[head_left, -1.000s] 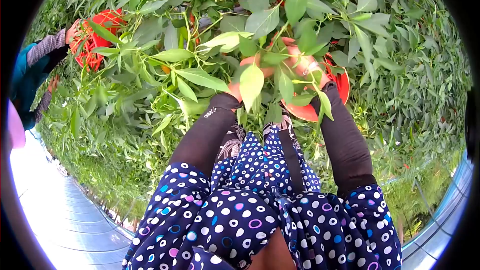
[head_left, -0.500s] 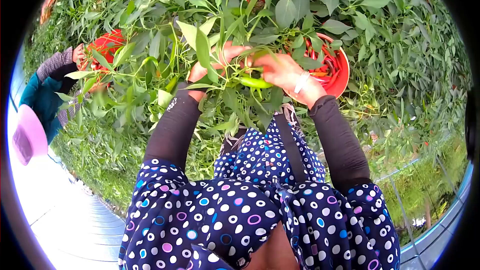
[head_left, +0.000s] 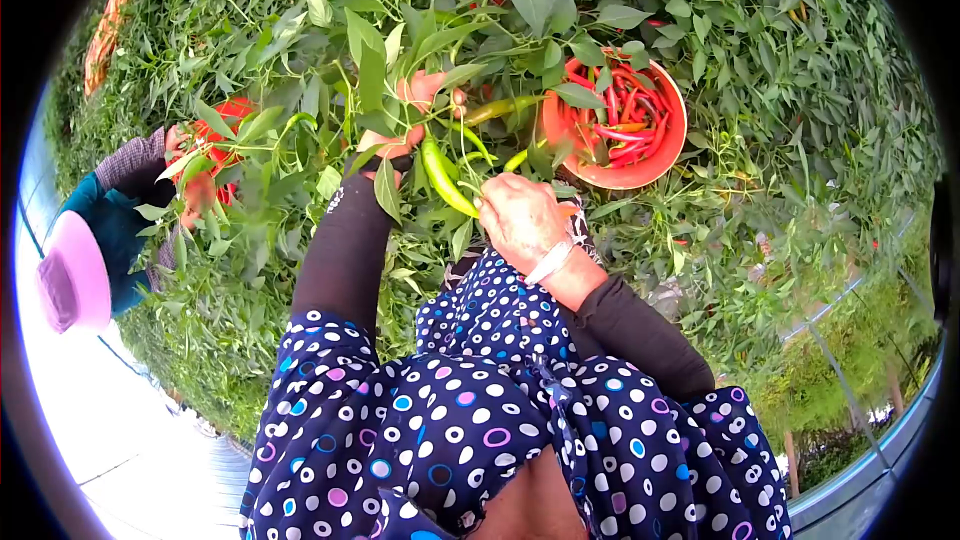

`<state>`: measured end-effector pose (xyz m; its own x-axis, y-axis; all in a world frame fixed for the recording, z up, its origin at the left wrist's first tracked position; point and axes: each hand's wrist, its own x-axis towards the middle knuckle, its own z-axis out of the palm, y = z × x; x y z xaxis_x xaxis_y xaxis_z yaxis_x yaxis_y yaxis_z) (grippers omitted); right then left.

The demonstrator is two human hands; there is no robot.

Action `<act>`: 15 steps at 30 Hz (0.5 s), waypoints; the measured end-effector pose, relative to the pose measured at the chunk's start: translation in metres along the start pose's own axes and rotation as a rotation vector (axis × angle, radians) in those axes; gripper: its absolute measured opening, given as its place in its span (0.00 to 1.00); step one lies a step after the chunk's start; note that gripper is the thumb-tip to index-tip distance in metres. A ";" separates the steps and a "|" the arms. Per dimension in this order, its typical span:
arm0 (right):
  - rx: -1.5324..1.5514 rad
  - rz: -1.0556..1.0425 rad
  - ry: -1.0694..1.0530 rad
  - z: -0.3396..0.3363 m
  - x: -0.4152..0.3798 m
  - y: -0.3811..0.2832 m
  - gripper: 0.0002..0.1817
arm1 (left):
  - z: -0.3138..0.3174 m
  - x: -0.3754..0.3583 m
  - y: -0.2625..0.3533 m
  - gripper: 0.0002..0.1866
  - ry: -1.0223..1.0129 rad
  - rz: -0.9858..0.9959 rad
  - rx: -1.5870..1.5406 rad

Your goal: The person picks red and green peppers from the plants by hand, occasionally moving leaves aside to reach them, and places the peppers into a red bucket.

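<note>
Among the leaves, my left hand (head_left: 408, 130) is partly hidden, its fingers curled around a stem of the pepper plant. A long light-green chili pepper (head_left: 443, 176) hangs just below it. My right hand (head_left: 525, 222), with a white band at the wrist, is closed beside that pepper's lower tip. An orange-red end, looking like a chili pepper (head_left: 568, 209), pokes out past its far edge; the rest is hidden by the hand. An olive-green chili pepper (head_left: 503, 108) lies to the right of my left fingers.
A red bucket (head_left: 676, 130) holding many red chilies (head_left: 632, 118) stands right of my hands among the plants. At left, a co-worker in a pink hat (head_left: 85, 270) reaches toward another red container (head_left: 228, 118). Dense pepper foliage (head_left: 780, 70) surrounds everything.
My right hand has moved down and left, away from the bucket, which now shows more fully. My left hand stays in the leaves. The co-worker's hat has shifted slightly right in view.
</note>
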<state>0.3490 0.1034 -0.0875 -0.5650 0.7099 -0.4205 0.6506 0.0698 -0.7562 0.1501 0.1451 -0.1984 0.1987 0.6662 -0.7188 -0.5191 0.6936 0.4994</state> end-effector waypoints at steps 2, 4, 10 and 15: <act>0.245 -0.156 0.115 0.017 -0.024 0.013 0.06 | -0.002 -0.009 0.020 0.13 -0.055 -0.018 0.176; 0.419 -0.050 0.085 0.015 -0.045 0.023 0.04 | -0.016 -0.009 0.029 0.14 0.041 -0.120 0.141; 0.933 0.468 0.092 0.008 -0.093 0.093 0.05 | -0.047 -0.006 0.084 0.23 -0.299 -0.095 -0.103; 0.930 0.545 0.240 -0.010 -0.103 0.126 0.04 | -0.054 -0.023 0.120 0.27 -0.142 0.048 -0.046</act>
<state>0.4945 0.0467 -0.1347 -0.1401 0.6101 -0.7799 0.0904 -0.7765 -0.6236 0.0379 0.1986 -0.1484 0.2868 0.7328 -0.6171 -0.5676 0.6489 0.5067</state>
